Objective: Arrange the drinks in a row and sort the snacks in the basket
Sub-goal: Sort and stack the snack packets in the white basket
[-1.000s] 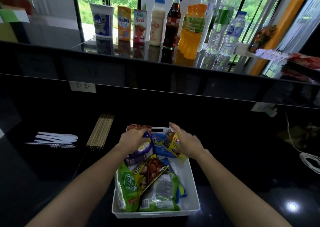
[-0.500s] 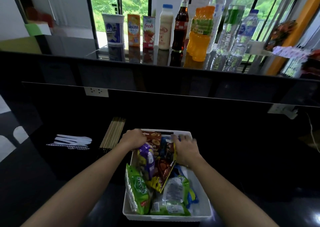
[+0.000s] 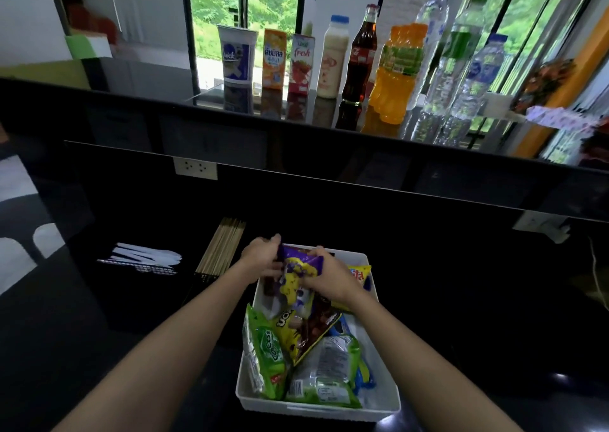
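Lifted out of the pile since half a second ago, the purple snack packet is now held between both hands, which were spread along the basket's far rim before. On the black table the white basket runs lengthwise near to far. Green snack packs fill its near end, and a yellow chocolate snack pack lies slantwise across the middle. Over the far end, the left hand pinches the purple packet's far left corner and the right hand grips its right edge, so neither is nearer. The packet's long axis tilts near to far. The right hand covers its right side, and its lower end is hard to make out among the pile. Farthest off, the drinks stand in a row on the ledge.
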A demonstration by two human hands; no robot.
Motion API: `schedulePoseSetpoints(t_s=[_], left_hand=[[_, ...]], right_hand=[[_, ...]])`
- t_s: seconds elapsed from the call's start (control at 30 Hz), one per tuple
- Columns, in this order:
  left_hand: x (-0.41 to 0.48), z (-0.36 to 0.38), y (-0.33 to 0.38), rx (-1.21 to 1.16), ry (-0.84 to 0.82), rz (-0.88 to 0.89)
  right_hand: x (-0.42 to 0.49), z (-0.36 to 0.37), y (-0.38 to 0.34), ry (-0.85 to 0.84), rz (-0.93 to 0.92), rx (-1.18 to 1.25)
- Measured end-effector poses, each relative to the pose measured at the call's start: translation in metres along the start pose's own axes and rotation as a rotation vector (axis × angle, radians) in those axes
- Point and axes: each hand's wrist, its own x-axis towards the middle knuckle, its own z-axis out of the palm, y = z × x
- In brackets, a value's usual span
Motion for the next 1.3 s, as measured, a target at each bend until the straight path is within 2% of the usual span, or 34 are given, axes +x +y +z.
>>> schedulePoseSetpoints(t_s=[0.07, 0.17, 0.33, 0.4, 0.47, 0.53, 0.57, 0.6, 0.67, 0.77, 0.87, 0.93, 1.07, 1.13, 1.2, 1.3], left_hand=[[0.004, -0.002, -0.001, 0.076, -0.024, 0.120], [0.010, -0.013, -0.015, 0.508, -0.127, 0.249], [0.005, -0.014, -0.025, 0.778, -0.147, 0.465], [0.008, -0.012, -0.025, 0.855, -0.154, 0.522], [0.007, -0.012, -0.022, 1.037, -0.112, 0.688], [0.012, -0.015, -0.022, 1.340, 0.017, 0.885], [0.013, -0.016, -0.022, 1.433, 0.071, 0.918], [0.014, -0.016, -0.023, 1.482, 0.112, 0.927], [0.011, -0.012, -0.025, 1.525, 0.147, 0.874], [0.008, -0.002, -0.030, 1.556, 0.195, 0.818], [0.009, 0.003, -0.028, 1.497, 0.321, 0.684], [0.011, 0.005, -0.025, 1.481, 0.347, 0.618], [0.016, 0.005, -0.025, 1.523, 0.334, 0.678], [0.018, 0.001, -0.026, 1.554, 0.278, 0.799], [0.015, 0.001, -0.030, 1.662, 0.105, 0.917], [0.014, 0.005, -0.035, 1.731, -0.079, 0.829]], right_hand=[[0.001, 0.001, 0.005, 0.065, 0.061, 0.226], [-0.008, 0.004, 0.011, 0.066, 0.106, 0.632], [-0.018, 0.010, 0.024, -0.098, 0.144, 0.750], [-0.020, 0.009, 0.027, -0.121, 0.148, 0.724], [-0.021, 0.008, 0.029, -0.164, 0.153, 0.582], [-0.018, 0.011, 0.034, -0.204, 0.173, 0.222], [-0.018, 0.014, 0.036, -0.195, 0.196, 0.012], [-0.019, 0.018, 0.038, -0.164, 0.235, -0.119], [-0.023, 0.029, 0.036, -0.124, 0.324, -0.140], [-0.025, 0.043, 0.030, -0.132, 0.426, -0.052], [-0.023, 0.051, 0.021, -0.118, 0.472, -0.008], [-0.020, 0.052, 0.014, -0.118, 0.510, 0.040], [-0.018, 0.033, 0.009, -0.121, 0.510, 0.275], [-0.025, 0.017, 0.013, -0.135, 0.460, 0.349], [-0.033, 0.006, 0.023, -0.108, 0.422, 0.371], [-0.042, -0.001, 0.037, -0.021, 0.426, 0.361]])
